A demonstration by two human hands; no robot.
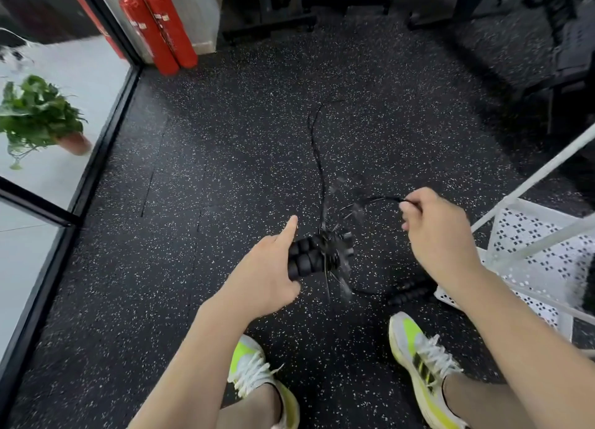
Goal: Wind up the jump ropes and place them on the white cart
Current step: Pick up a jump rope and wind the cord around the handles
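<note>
My left hand (272, 267) grips the two black ribbed handles (309, 258) of a jump rope side by side, index finger stretched out. Thin black cord is wrapped around the handles, blurred by motion. My right hand (431, 226) pinches the cord (383, 199) to the right of the handles. The loose rest of the rope (317, 151) trails away across the floor. A second jump rope's black handle (409, 293) lies on the floor under my right wrist, beside the white cart (531, 235) at the right edge.
Speckled black rubber floor (225, 171) all around. Two red fire extinguishers (157, 26) stand at the back left by a glass wall. A potted plant (42, 116) sits behind the glass. Dark gym frames (563, 58) stand at the back right. My shoes (421, 354) are below.
</note>
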